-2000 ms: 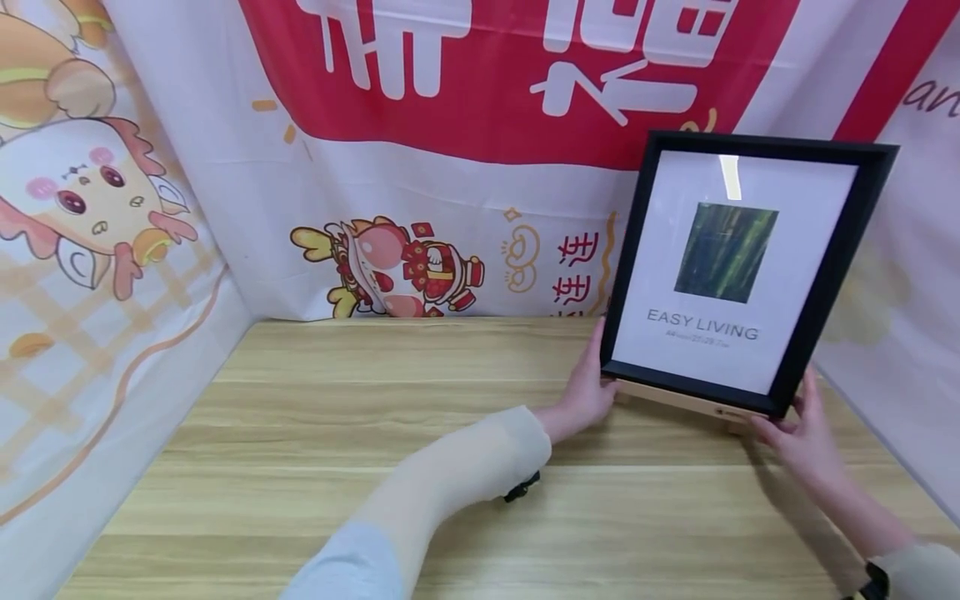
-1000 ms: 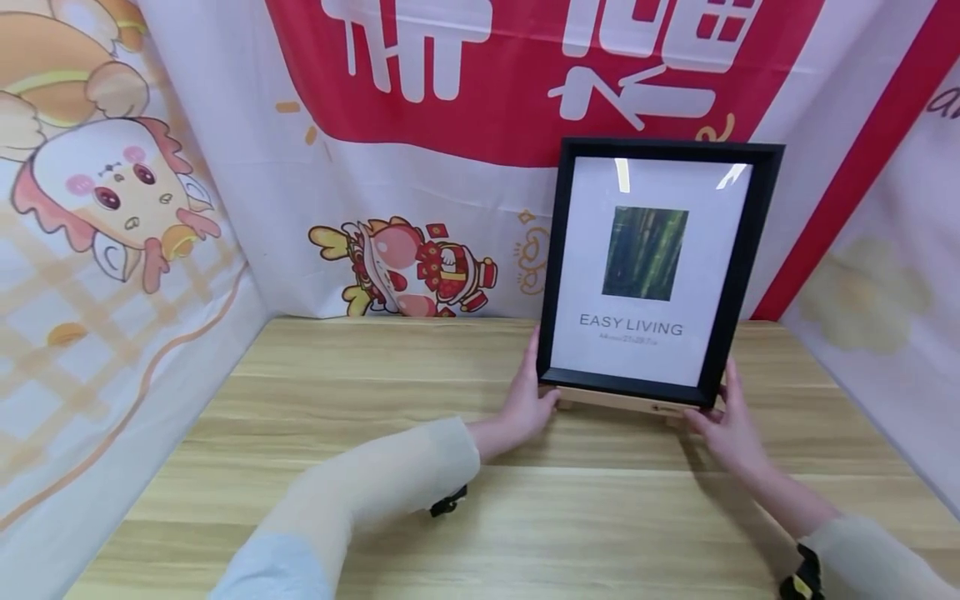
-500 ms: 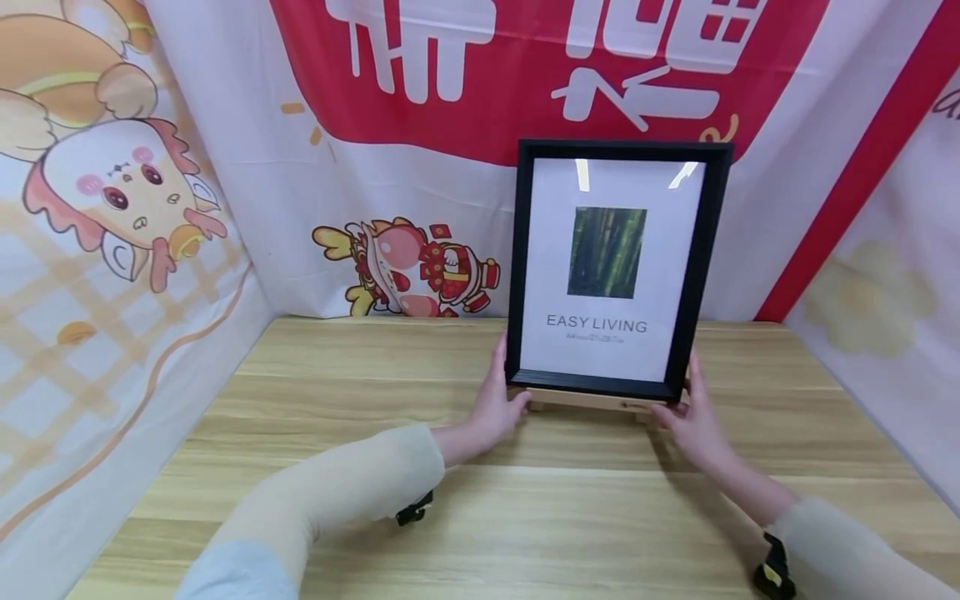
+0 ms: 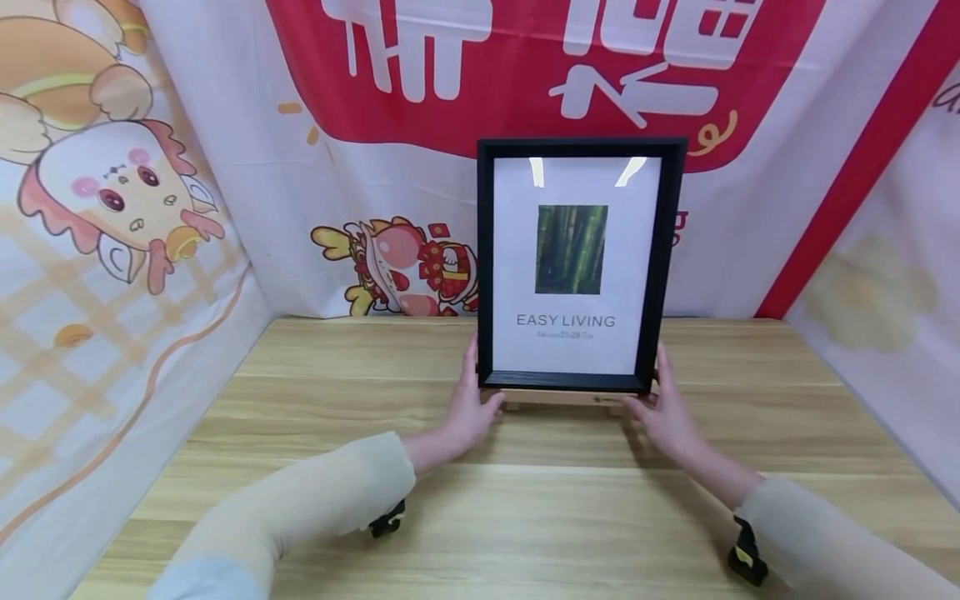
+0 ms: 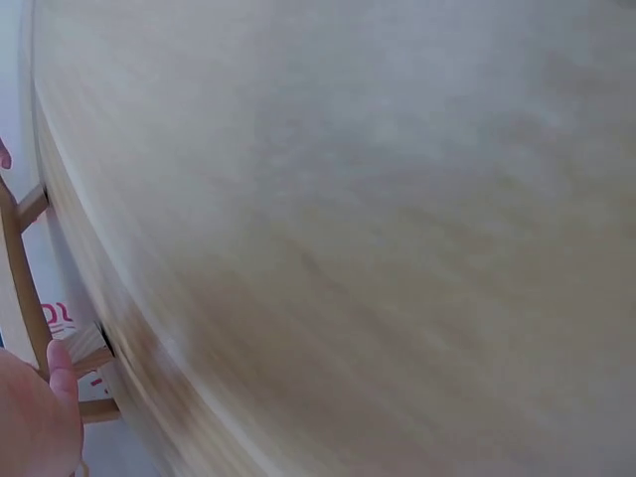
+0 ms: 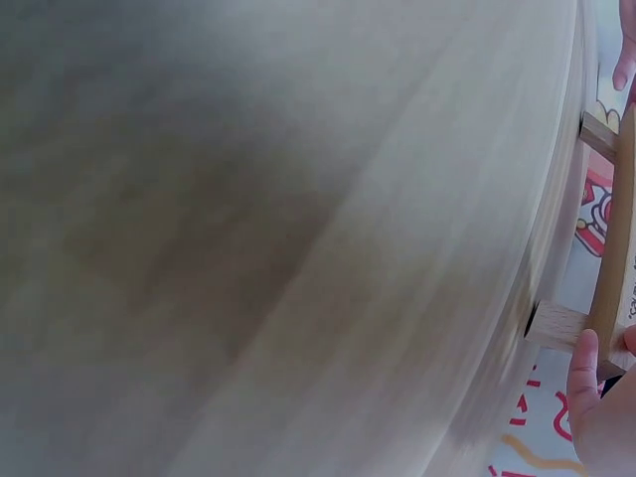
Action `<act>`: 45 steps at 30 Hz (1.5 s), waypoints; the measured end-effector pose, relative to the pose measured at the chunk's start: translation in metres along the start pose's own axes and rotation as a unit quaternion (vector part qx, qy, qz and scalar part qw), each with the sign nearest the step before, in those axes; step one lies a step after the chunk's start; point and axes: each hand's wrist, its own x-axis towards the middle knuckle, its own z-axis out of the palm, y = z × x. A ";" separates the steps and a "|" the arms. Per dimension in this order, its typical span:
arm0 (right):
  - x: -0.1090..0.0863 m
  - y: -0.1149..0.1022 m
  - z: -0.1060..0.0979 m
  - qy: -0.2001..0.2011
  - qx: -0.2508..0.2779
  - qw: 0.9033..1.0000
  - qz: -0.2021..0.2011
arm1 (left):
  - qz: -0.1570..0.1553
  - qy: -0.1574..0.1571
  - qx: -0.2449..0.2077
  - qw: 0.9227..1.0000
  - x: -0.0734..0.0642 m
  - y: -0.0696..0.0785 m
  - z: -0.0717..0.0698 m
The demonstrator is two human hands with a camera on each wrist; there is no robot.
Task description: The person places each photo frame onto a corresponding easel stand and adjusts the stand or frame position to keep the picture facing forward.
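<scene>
A black picture frame (image 4: 573, 346) with a bamboo print and the words EASY LIVING leans back on a wooden easel (image 4: 555, 397). My left hand (image 4: 467, 412) grips the left end of the easel's ledge, thumb in front and fingers along the frame's side. At the right end my right hand (image 4: 669, 419) holds it in the same way. Seen from the left wrist, the ledge (image 5: 22, 288) has short wooden feet that reach the tabletop. The right wrist view shows my right thumb (image 6: 584, 363) against the ledge. The frame hides most of the easel.
The wood-grain table (image 4: 525, 517) extends around the easel on all sides. Behind it hangs a white and red printed cloth (image 4: 405, 167). Printed cloth walls also close off the left (image 4: 112, 275) and right (image 4: 885, 333) sides.
Both hands have moved the easel and frame leftward across the table, from the right side towards the middle. The frame has turned to face more straight ahead. Both hands have kept their grip.
</scene>
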 end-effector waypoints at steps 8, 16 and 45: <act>0.007 -0.001 0.013 0.006 0.003 1.000 -0.009 | -0.010 0.010 -0.005 1.000 -0.002 -0.002 -0.012; 0.014 0.000 0.023 0.001 0.012 1.000 -0.007 | -0.008 0.011 -0.019 1.000 -0.003 -0.005 -0.023; 0.013 -0.004 0.033 -0.006 0.021 1.000 0.004 | -0.015 0.051 0.033 0.998 -0.005 -0.010 -0.025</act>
